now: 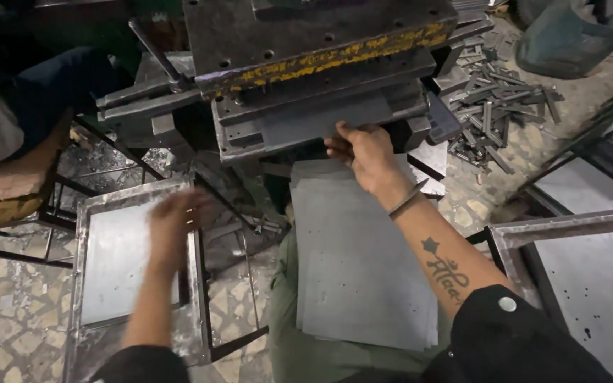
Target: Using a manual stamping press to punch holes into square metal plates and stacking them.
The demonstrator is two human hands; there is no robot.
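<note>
My right hand (363,152) reaches forward to the mouth of a heavy steel press (306,64) and pinches a flat grey metal sheet (313,124) lying in the die. A stack of similar grey sheets (356,269) rests on my lap below that arm. My left hand (172,227) is blurred and hovers, fingers spread, over a pressed metal tray (108,255) on a frame at my left; it holds nothing.
A pile of narrow metal offcuts (494,106) lies on the floor right of the press. More framed metal trays (590,284) stand at the right. Another person's dark-clothed leg (44,85) and a worn seat (8,188) are at the upper left. The floor is stone chip.
</note>
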